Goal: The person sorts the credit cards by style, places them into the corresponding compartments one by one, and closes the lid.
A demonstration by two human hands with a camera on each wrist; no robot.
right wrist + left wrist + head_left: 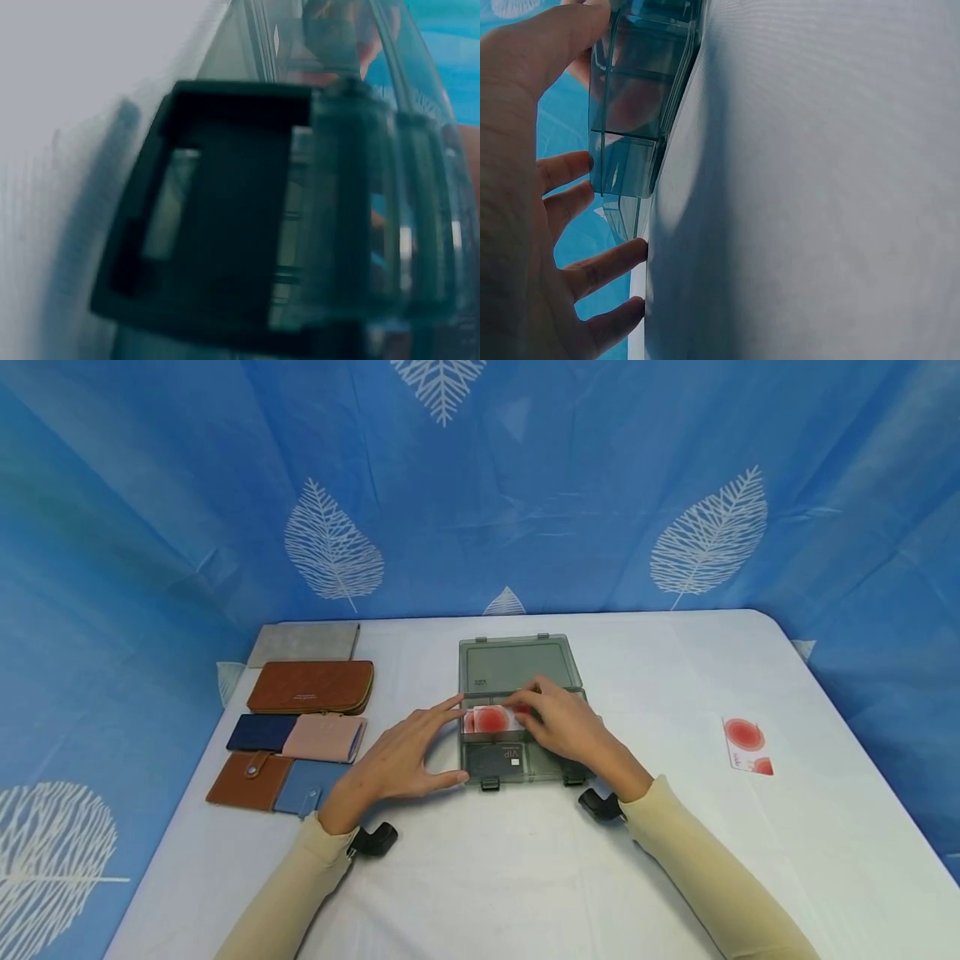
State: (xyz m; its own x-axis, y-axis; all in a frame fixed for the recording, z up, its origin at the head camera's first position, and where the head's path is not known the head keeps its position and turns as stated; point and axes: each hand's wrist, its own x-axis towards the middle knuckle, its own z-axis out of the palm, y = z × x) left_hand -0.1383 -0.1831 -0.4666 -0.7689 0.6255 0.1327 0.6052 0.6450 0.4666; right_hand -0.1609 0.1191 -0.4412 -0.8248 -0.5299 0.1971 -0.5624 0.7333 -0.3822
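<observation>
A grey-green see-through plastic box (pixel 543 772) with compartments lies on the table, its lid (pixel 517 665) swung back away from the person. Red-and-white cards (pixel 492 719) overlap in its middle section. At their right end, my right hand (pixel 564 724) bends over the box and pinches a card between thumb and fingers. My left hand (pixel 408 756) spreads its straight fingers along the box's left side, thumb and fingertips right at the wall. A dark card marked VIP (pixel 491 760) lies in the front left compartment. Close up in the right wrist view is a black latch (pixel 232 217).
Another red-and-white card (pixel 746 746) lies alone at the right. Stacked at the left are a grey wallet (pixel 303 643), a brown zip wallet (pixel 309 685), a navy one (pixel 260 732), a pink one (pixel 324 737), a brown snap one (pixel 249 781) and a blue one (pixel 306 781).
</observation>
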